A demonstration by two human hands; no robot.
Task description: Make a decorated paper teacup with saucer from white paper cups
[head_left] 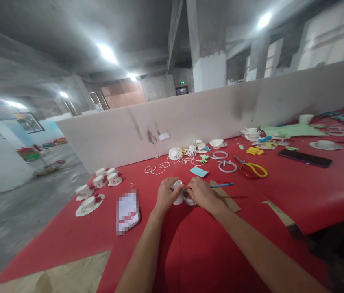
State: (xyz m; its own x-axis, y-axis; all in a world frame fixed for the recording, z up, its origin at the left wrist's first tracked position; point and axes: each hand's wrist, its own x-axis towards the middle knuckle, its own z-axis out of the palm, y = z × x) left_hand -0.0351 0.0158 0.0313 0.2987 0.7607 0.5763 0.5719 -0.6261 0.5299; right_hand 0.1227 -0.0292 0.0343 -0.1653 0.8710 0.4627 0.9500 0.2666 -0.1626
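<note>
My left hand [168,194] has its fingers wrapped round a small white paper cup [178,197] at the middle of the red-covered table. Right beside it, my right hand [201,192] is closed, its fingertips pinched close to the cup. A trace of green shows at those fingertips, too small to name. Under the right fingers lies a round, pale-rimmed thing [190,201], mostly hidden; I cannot tell its kind. A blue pen [223,185] and a brown cardboard strip [228,199] lie by my right wrist. A light blue paper piece [199,171] is just beyond the hands.
Several finished-looking paper cups on saucers [89,202] stand at left, near a blurred-out phone [128,213]. Scissors [251,169], tape rolls [227,166], yellow scraps [254,150] and a black phone [305,158] lie right. A pale partition board [196,118] edges the table's back.
</note>
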